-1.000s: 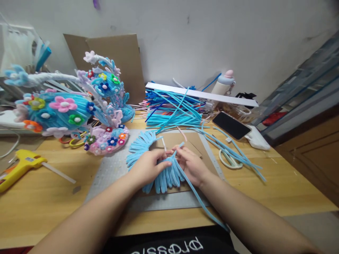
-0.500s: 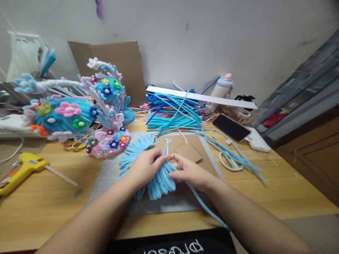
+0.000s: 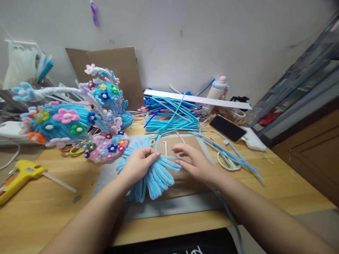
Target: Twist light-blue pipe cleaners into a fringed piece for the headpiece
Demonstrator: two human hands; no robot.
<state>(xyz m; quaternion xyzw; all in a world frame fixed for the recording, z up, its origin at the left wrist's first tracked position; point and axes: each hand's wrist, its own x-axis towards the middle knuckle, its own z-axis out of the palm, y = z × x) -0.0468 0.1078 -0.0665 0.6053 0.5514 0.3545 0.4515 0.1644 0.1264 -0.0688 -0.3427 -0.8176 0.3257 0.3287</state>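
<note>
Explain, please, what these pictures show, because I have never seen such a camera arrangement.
There is no machine: a person works with two bare hands. All three pictures come from one camera worn on the head, looking forward and down. The left hand pinches a fan of light-blue fuzzy stems; the right hand is open at its right edge, perhaps touching it. On the wooden table lie a grey mat with cardboard on top, a yellow glue gun, a phone and a pile of blue stems. Flower-covered decorations stand at the left.
</note>
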